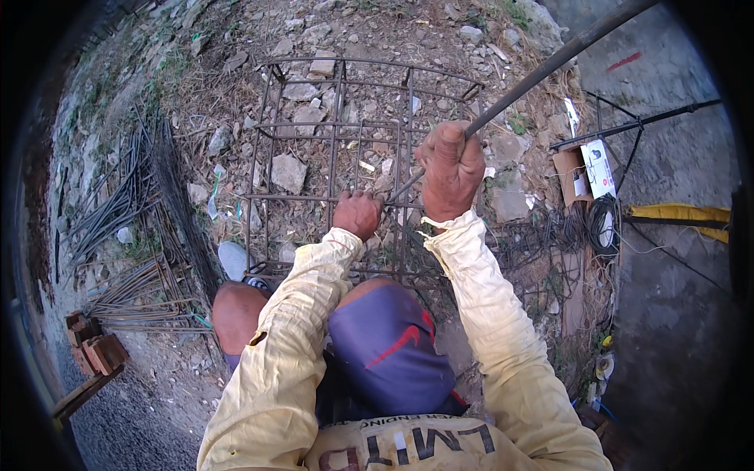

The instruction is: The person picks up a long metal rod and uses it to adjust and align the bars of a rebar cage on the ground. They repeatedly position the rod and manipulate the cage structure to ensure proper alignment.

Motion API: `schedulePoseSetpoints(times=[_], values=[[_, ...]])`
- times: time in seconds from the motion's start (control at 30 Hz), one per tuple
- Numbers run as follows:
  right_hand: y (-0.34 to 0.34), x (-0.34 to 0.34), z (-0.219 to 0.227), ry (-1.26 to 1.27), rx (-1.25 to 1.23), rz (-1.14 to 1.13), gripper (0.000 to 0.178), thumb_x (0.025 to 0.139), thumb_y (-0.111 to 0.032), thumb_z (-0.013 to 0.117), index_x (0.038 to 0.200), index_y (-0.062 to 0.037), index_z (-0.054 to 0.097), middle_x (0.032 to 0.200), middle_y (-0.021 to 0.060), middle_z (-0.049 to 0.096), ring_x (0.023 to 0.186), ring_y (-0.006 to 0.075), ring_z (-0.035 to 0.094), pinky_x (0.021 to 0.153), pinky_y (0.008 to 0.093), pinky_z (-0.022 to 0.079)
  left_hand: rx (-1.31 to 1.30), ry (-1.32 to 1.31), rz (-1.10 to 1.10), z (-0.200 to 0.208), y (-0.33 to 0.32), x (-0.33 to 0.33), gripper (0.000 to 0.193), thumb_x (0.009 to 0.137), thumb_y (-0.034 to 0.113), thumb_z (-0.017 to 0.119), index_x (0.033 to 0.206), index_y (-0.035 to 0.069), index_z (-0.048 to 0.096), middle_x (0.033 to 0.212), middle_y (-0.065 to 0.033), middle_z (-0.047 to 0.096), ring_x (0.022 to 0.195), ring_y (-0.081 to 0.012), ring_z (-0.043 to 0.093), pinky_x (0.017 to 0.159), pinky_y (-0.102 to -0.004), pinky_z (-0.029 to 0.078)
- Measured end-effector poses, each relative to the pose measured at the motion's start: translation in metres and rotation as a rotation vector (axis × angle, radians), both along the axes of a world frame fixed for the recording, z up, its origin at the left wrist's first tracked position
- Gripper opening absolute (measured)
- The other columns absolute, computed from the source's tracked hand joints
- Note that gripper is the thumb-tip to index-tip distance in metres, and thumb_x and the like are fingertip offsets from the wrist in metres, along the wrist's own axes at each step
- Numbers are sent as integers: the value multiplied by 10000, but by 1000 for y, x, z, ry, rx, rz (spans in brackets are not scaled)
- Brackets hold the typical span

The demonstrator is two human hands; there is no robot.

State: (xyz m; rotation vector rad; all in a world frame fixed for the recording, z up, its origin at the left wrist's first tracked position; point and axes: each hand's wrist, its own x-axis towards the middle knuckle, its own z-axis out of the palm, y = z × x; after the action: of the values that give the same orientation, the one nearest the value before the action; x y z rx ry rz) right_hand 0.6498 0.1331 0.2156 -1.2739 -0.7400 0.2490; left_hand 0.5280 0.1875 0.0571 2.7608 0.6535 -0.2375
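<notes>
Pale yellow shirt (400,445), large dark lettering. Two hands: left (359,213) curled at a bar of one steel-bar cage (334,141), just ahead on stony soil (236,94); right (453,171) fisted round one dark rod (550,67). Farther right: one printed carton (598,169), grey paved ground (660,290).

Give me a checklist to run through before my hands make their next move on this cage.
1. Right hand wrapped around the rod: ok.
2. Left hand holding the cage firmly: cannot tell; it lies over the bars, but its underside is hidden.
3. Rod's lower end properly seated: cannot tell; it reaches the cage near the left hand, but the contact is too small to make out.
4. Gloves on: not ok; both hands are bare.
5. Ground inside the cage free of stones: not ok; a large stone shows between the bars.
</notes>
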Motion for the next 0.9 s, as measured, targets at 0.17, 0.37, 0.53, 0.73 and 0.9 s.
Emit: schedulePoseSetpoints(times=[0.17, 0.37, 0.53, 0.73, 0.9], values=[[9, -11, 3, 26, 32, 13, 368, 1001, -408, 559, 958, -44, 588, 716, -13, 555, 638, 76, 508, 577, 260, 430, 25, -16, 42, -5, 1, -5, 266, 916, 139, 487, 1139, 127, 630, 1018, -109, 682, 1007, -278, 656, 885, -446, 443], [12, -10, 1, 19, 18, -5, 340, 1003, -389, 563, 934, -56, 561, 712, -28, 506, 613, 70, 457, 551, 259, 393, -10, -45, -5, -8, 7, -8, 277, 897, 122, 495, 1140, 152, 623, 1008, -119, 685, 980, -304, 665, 860, -458, 464], [11, -14, 10, 38, -7, -10, 329, 997, -386, 576, 899, -78, 518, 719, -33, 446, 608, 74, 413, 553, 265, 376, -80, -41, -7, -2, 12, -5, 276, 887, 117, 491, 1126, 143, 626, 991, -149, 679, 929, -331, 677, 856, -457, 490], [10, -11, 5, -6, -28, -53, 347, 992, -395, 583, 875, -72, 531, 684, -40, 467, 589, 67, 431, 529, 247, 364, -73, 44, 18, 5, 0, 10, 482, 952, 209, 500, 1408, 74, 420, 1211, -165, 632, 1171, -318, 601, 1033, -643, 322], [8, -8, 10, -90, -35, 14, 404, 992, -435, 564, 844, -62, 527, 658, -22, 490, 582, 75, 456, 522, 251, 371, -237, -445, 150, 6, -9, 22, 481, 889, 303, 603, 1270, 30, 495, 1105, -233, 655, 1065, -418, 620, 968, -573, 416]])
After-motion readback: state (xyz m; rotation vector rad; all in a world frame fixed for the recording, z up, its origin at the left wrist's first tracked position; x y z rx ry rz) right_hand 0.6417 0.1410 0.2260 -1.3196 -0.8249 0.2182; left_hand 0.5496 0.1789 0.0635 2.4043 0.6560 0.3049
